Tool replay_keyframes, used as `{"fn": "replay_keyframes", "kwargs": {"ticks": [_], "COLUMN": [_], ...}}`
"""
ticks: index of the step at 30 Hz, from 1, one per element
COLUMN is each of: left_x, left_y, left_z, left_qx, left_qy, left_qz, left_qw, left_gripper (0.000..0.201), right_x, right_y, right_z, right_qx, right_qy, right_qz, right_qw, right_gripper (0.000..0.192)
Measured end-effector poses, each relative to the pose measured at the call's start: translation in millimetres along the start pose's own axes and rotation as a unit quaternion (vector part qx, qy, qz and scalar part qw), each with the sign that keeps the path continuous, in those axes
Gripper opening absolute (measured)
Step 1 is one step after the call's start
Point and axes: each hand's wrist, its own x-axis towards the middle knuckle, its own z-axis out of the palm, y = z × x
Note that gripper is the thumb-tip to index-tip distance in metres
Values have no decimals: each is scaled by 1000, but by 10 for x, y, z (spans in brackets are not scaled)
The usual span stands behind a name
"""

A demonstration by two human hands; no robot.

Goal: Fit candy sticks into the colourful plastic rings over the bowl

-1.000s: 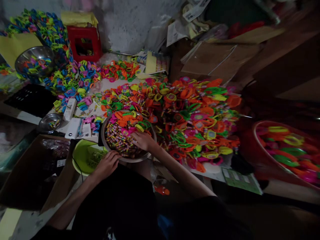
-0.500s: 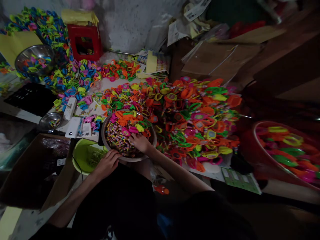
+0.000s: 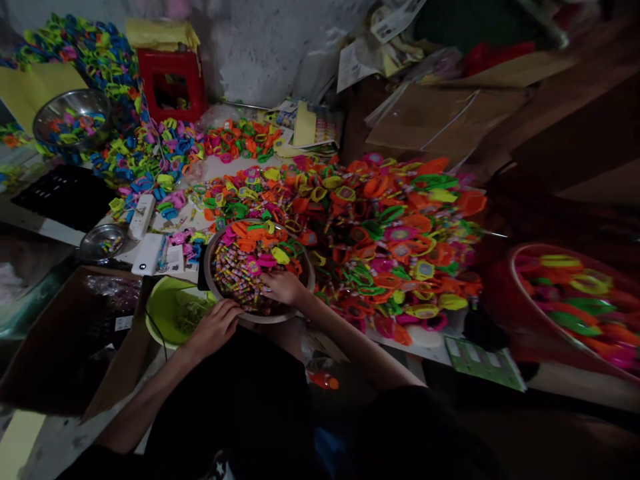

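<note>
A metal bowl [image 3: 311, 283] at my lap holds many small striped candy rolls [image 3: 231, 267] on its left side. Orange, pink and yellow toy watches [image 3: 255, 233] lie along its far and right sides. The fingers of my left hand [image 3: 217, 327] are bent over the near-left rim, gripping it. My right hand [image 3: 284, 288] reaches into the bowl from the right, its fingers stretched out among the candy rolls, fingertips partly hidden. Nothing clearly held shows in it. A large heap of toy watches [image 3: 400, 233] lies on the table to the right of the bowl.
A green basin [image 3: 163, 313] stands left of the bowl, beside an open cardboard box [image 3: 45, 347]. A white power bank [image 3: 147, 253], a power strip [image 3: 141, 217] and a small metal dish [image 3: 90, 248] lie behind. At right is a red tub [image 3: 520, 287] of toy watches.
My right hand has shifted slightly within the bowl, and the candy rolls by its fingers have moved. A pink watch near them sits a little differently. My left hand stays on the rim.
</note>
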Motion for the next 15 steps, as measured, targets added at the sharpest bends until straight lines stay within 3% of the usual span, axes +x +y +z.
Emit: {"fn": "replay_keyframes", "kwargs": {"ticks": [4,6,7,8,10,12,13,15], "left_x": [-10,-5,5,21,79,175,236,373], "left_y": [-4,1,7,17,50,99,126,171], "left_z": [-13,-11,-7,-3,6,15,20,36], "left_qx": [2,5,4,3,2,-4,-12,-41], "left_qy": [19,45,57,69,87,96,93,73], "left_qz": [-13,-29,-38,-48,-70,-80,-78,-64], "left_qw": [1000,999,998,996,994,992,993,994], "left_gripper": [24,24,26,29,38,46,51,66], "right_x": [-59,-87,-94,-93,-75,-44,-30,-15], "right_y": [29,27,15,-5,-70,-160,-211,-322], "right_z": [-46,-14,18,57,138,201,221,236], "right_qx": [62,164,244,349,563,696,727,751], "right_qy": [24,63,93,121,153,146,136,120], "right_qz": [35,71,96,123,161,169,167,163], "right_qw": [997,982,961,921,796,683,651,629], "right_gripper": [39,36,34,31,27,31,35,39]}}
